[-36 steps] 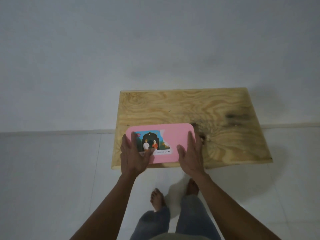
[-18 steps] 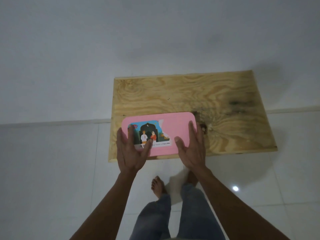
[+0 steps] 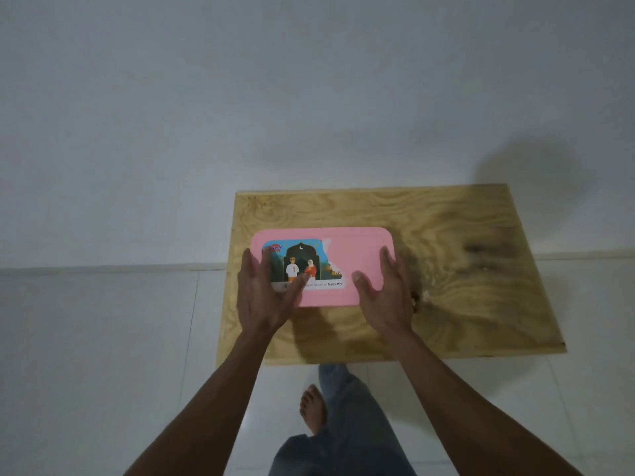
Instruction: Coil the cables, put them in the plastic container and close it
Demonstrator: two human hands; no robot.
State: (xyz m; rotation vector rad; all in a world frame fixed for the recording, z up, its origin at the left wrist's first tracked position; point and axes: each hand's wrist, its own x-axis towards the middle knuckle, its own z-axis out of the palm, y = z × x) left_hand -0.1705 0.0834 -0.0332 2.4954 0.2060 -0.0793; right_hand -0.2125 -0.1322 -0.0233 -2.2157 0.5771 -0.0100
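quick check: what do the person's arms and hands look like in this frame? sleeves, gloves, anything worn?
Both forearms are bare up to the frame edge, with no sleeves in view. The left hand and right hand are bare: no gloves, and no rings, watch or bands that I can make out. Lower down, blue-grey trousers and a bare foot.

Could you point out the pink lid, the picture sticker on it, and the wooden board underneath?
pink lid [image 3: 357, 255], head view, bare pink area right of the label.
picture sticker [image 3: 300, 264], head view, the dark arch behind the two drawn figures.
wooden board [image 3: 457, 304], head view, bare wood right of the lid.
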